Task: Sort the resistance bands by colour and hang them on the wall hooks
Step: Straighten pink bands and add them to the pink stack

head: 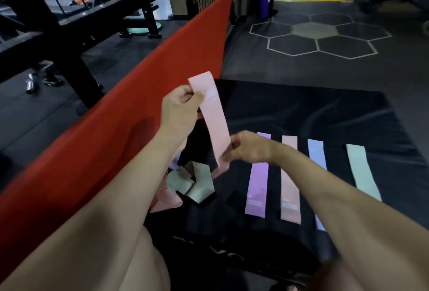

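A pink resistance band (214, 118) is stretched upright between my hands above a black cloth (313, 109). My left hand (181, 109) pinches its top end; my right hand (248, 149) grips its lower end. Laid flat in a row on the cloth are a purple band (257, 186), a second pink band (290, 186), a lavender-blue band (316, 153) partly hidden by my right forearm, and a mint green band (362, 172). A loose heap under my left arm holds crumpled mint bands (192, 181) and a pink band (167, 197). No wall hooks are visible.
A long red padded edge (139, 95) runs diagonally along the cloth's left side. Beyond it stand black metal rack frames (69, 42) and dumbbells (39, 79) on the dark gym floor. White hexagon markings (318, 35) lie on the floor ahead.
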